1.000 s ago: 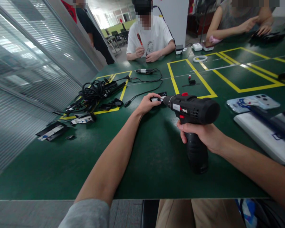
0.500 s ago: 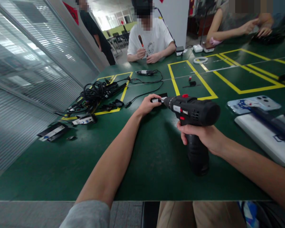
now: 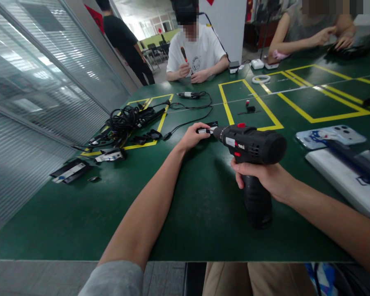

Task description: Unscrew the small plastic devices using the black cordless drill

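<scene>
My right hand [image 3: 260, 176] is wrapped round the grip of a black cordless drill [image 3: 253, 144] with red switches. The drill lies level, its chuck and bit pointing left. At the bit's tip, my left hand [image 3: 193, 137] holds a small black-and-silver device [image 3: 204, 130] down on the green table [image 3: 200, 213], fingers over its left part. The bit's tip meets the right part of the device; the exact contact point is too small to tell. A black flat piece [image 3: 213, 124] shows just behind it.
Tangled black cables [image 3: 126, 119] and opened adapter parts [image 3: 70, 170] lie at the left. A phone [image 3: 329, 135] and a white case [image 3: 345, 176] are at the right. Across the table a person in white [image 3: 200, 51] holds a screwdriver [image 3: 183, 54]; another person's hands [image 3: 343, 40] are further right.
My hands and the drill keep nearly the same place on the table. The standing person in the background has turned away and shifted slightly.
</scene>
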Tool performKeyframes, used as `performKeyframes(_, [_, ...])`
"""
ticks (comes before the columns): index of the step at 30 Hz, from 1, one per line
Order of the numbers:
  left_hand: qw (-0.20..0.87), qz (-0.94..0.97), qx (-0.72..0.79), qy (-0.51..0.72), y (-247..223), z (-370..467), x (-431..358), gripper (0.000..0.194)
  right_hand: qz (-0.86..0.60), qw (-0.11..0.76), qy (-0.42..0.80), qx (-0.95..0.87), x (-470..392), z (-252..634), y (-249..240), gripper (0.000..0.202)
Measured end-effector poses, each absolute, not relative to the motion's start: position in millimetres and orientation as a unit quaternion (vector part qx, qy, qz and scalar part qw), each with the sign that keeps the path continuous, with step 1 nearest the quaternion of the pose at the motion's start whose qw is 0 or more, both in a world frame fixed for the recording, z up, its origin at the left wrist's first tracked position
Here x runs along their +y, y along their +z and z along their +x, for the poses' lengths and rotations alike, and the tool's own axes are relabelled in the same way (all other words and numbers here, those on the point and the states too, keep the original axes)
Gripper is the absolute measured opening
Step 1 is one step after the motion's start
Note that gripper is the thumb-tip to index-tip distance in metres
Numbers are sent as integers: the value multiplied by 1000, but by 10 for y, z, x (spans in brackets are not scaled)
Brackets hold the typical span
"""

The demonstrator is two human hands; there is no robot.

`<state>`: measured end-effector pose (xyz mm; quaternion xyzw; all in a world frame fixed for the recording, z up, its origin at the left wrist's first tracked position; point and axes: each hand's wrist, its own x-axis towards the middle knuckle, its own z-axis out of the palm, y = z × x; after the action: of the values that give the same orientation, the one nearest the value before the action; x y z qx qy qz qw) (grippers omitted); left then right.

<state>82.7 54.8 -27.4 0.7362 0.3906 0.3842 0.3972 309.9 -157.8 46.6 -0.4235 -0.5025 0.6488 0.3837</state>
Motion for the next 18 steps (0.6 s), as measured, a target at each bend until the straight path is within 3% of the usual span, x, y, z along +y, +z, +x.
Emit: performKeyframes(18, [398, 734, 397, 380, -266, 830, 542, 35, -432, 376, 645, -506, -1574, 3084, 496, 15])
